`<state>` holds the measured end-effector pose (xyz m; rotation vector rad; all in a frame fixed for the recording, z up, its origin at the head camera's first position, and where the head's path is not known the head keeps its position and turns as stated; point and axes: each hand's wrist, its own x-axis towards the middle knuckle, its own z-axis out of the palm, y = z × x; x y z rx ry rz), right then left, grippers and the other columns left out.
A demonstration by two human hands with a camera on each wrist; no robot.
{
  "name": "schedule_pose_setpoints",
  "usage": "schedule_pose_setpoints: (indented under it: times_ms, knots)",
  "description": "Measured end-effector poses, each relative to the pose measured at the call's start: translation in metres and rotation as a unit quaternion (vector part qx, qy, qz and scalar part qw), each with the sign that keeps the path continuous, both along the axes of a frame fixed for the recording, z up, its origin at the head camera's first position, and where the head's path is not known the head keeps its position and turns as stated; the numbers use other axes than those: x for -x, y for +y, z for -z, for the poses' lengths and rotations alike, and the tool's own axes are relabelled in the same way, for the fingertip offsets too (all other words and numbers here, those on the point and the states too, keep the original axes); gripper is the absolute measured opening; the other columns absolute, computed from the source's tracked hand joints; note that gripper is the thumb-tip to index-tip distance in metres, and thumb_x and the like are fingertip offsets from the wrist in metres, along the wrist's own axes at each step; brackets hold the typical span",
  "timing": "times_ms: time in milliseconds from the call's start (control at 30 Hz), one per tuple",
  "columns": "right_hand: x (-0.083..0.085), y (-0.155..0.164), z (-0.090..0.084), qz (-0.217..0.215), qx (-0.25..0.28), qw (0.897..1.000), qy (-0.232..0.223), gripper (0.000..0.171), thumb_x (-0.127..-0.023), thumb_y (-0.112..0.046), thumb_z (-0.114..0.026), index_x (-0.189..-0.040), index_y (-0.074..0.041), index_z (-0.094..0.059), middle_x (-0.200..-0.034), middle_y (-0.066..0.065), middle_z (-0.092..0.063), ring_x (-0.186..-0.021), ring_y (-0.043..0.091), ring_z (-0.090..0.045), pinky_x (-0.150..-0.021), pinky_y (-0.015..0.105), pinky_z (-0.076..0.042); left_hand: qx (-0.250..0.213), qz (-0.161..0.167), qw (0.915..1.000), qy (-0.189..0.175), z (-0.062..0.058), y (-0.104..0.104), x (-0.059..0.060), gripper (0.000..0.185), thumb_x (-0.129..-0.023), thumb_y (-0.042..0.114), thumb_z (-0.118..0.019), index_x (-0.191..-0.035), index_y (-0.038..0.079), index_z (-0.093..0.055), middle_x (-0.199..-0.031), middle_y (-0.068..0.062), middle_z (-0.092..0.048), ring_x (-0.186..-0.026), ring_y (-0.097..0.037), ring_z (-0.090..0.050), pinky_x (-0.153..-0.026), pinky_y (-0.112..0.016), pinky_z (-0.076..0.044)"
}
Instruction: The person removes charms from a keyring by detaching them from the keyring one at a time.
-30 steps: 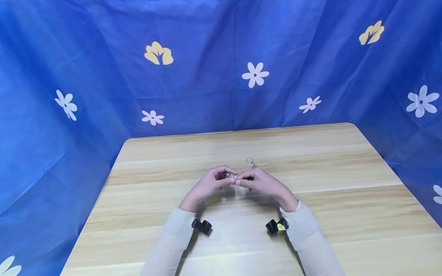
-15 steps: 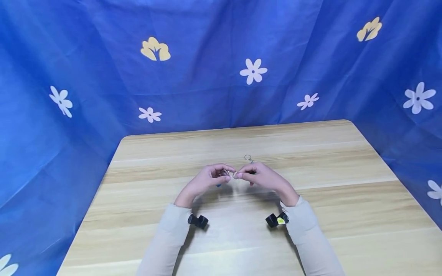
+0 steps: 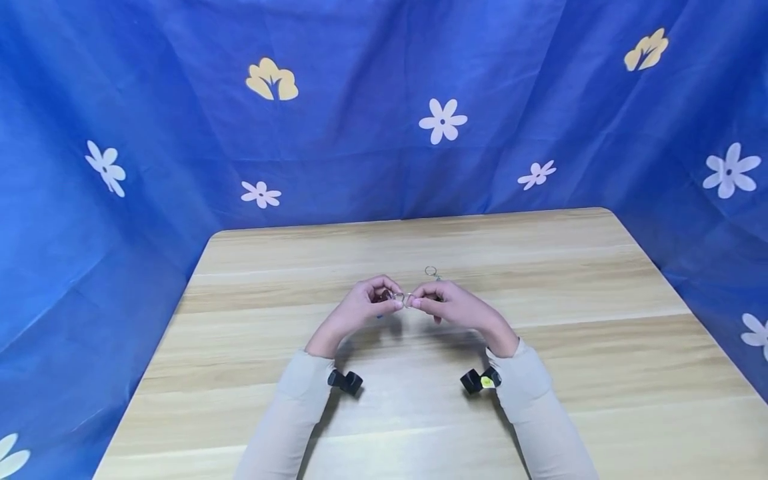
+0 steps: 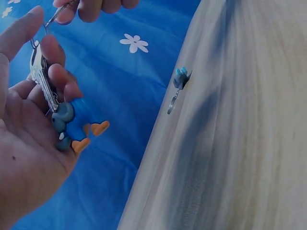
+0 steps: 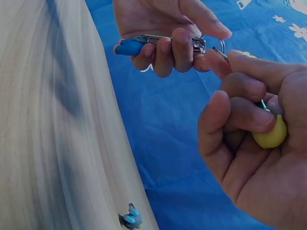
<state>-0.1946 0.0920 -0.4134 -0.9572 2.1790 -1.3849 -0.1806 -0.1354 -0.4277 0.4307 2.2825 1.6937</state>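
In the head view my left hand (image 3: 363, 308) and right hand (image 3: 459, 305) face each other above the table, fingertips close together. My left thumb and fingers hold a metal key ring (image 5: 223, 46) with several keys (image 4: 43, 79) and a small figure (image 4: 80, 120) in blue with a grey head and orange feet, lying along the palm. Between thumb and forefinger, my right hand pinches another metal ring (image 4: 55, 17). A yellow charm (image 5: 271, 134) sits under its other, curled fingers. The two rings meet or overlap; whether they are linked I cannot tell.
Beyond my right hand, another keychain (image 3: 431, 271) lies on the wooden table (image 3: 540, 267), its grey and light-blue charm (image 4: 180, 77) seen in the left wrist view. Blue flowered cloth (image 3: 348, 133) hangs behind the table and along its sides.
My fingertips have drawn slightly apart, and the metal rings now show between them. The head view has shifted slightly. The keychain on the table stays in place.
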Motion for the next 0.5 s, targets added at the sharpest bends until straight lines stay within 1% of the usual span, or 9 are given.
schedule_pose_setpoints:
  times_ms: [133,200,267,300,400,500]
  knots:
    - [-0.0006,-0.0011,-0.0002,0.001,-0.004,1.0,-0.005,0.02,-0.097,-0.016,-0.056,-0.107,-0.002,-0.066,-0.104,0.019,-0.064,-0.073,0.013,-0.049,-0.057,0.025,-0.049,0.004,-0.004,1.0,0.005,0.0,-0.0002,0.0013,0.025,-0.084,0.02,-0.071,-0.102,0.007,-0.061,-0.079,0.003,-0.058,-0.071,-0.012,-0.051,-0.062,-0.022,-0.044]
    - [-0.0011,-0.0014,-0.0014,0.001,-0.008,1.0,-0.005,0.02,-0.097,-0.017,-0.056,-0.107,-0.002,-0.066,-0.106,0.018,-0.064,-0.074,0.015,-0.05,-0.057,0.025,-0.049,-0.001,-0.008,1.0,0.0,0.0007,0.0,0.0016,0.024,-0.083,0.02,-0.072,-0.101,0.009,-0.06,-0.078,0.003,-0.058,-0.07,-0.012,-0.051,-0.062,-0.021,-0.044]
    - [-0.0017,-0.0017,-0.0028,0.0,-0.011,1.0,-0.004,0.022,-0.097,-0.017,-0.056,-0.107,-0.001,-0.066,-0.108,0.02,-0.064,-0.072,0.018,-0.051,-0.056,0.028,-0.049,-0.011,-0.008,0.9999,-0.007,0.0015,0.0009,0.0014,0.024,-0.083,0.02,-0.073,-0.1,0.01,-0.058,-0.076,0.004,-0.058,-0.07,-0.011,-0.051,-0.063,-0.021,-0.042]
    - [-0.002,-0.0019,-0.0035,0.001,-0.012,1.0,-0.004,0.022,-0.097,-0.017,-0.056,-0.107,0.0,-0.066,-0.109,0.02,-0.064,-0.071,0.02,-0.051,-0.055,0.029,-0.049,-0.017,-0.007,0.9998,-0.011,0.0019,0.0013,0.0012,0.024,-0.083,0.02,-0.073,-0.099,0.011,-0.058,-0.075,0.005,-0.058,-0.07,-0.011,-0.05,-0.063,-0.021,-0.042]
    - [-0.0029,-0.0021,-0.0051,0.002,-0.014,1.0,0.002,0.022,-0.097,-0.017,-0.056,-0.107,0.0,-0.066,-0.105,0.017,-0.065,-0.066,0.019,-0.05,-0.054,0.03,-0.048,-0.03,-0.001,0.9994,-0.017,0.0023,0.0023,0.0005,0.025,-0.084,0.018,-0.072,-0.101,0.01,-0.055,-0.074,0.007,-0.058,-0.07,-0.009,-0.05,-0.063,-0.02,-0.041]
    - [-0.0031,-0.0042,-0.0046,-0.001,-0.013,1.0,0.011,0.022,-0.097,-0.018,-0.057,-0.106,-0.001,-0.067,-0.099,0.012,-0.064,-0.063,0.015,-0.049,-0.054,0.027,-0.047,-0.039,0.009,0.9991,-0.012,0.0013,0.0021,-0.0003,0.027,-0.086,0.014,-0.069,-0.108,0.008,-0.055,-0.076,0.006,-0.059,-0.072,-0.013,-0.053,-0.063,-0.022,-0.043]
